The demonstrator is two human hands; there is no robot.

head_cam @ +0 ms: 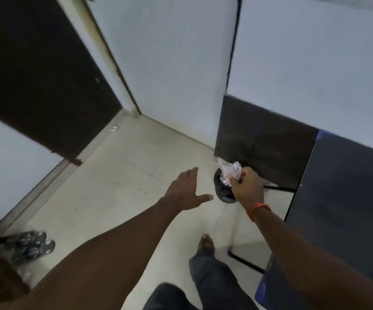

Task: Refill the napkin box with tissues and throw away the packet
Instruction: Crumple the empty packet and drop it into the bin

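My right hand (247, 186) is closed on a crumpled clear plastic packet (229, 172), which sticks out above my fingers. Right below and behind the packet, a small bin with a black liner (222, 193) stands on the floor; my right hand covers part of it. My left hand (186, 190) stretches forward over the floor to the left of the bin, fingers spread and holding nothing. An orange band circles my right wrist. The napkin box is not in view.
A dark table (342, 198) fills the right side, its thin black leg (279, 187) reaching the floor near the bin. A dark door (35, 86) stands at the left. Sandals (30, 245) lie at the lower left. My bare foot (206, 242) steps on pale floor tiles.
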